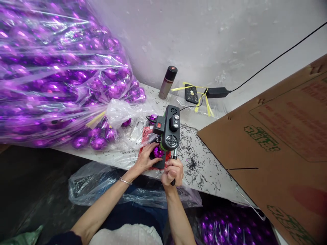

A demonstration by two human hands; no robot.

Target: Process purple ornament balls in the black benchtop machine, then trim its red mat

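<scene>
A small black bench drill press [171, 127] with a red switch stands on the worktable. Beneath its head sits a shiny purple faceted ball [158, 152]. My left hand [146, 159] grips that ball from the left, thumb and fingers on either side of it. To the right, my right hand [173, 172] is wrapped round the black lever handle [174, 157] of the press. The contact point between the tool and the ball is hidden by the machine head. Red material [147, 134] lies under the machine's base.
A huge clear bag of purple balls [63, 78] covers the left side. Dark thin shavings [196, 166] litter the white tabletop [186, 122]. A spray can or bottle [168, 82], a phone [191, 93] and a power adapter [217, 92] are behind. A cardboard box [276, 136] stands right.
</scene>
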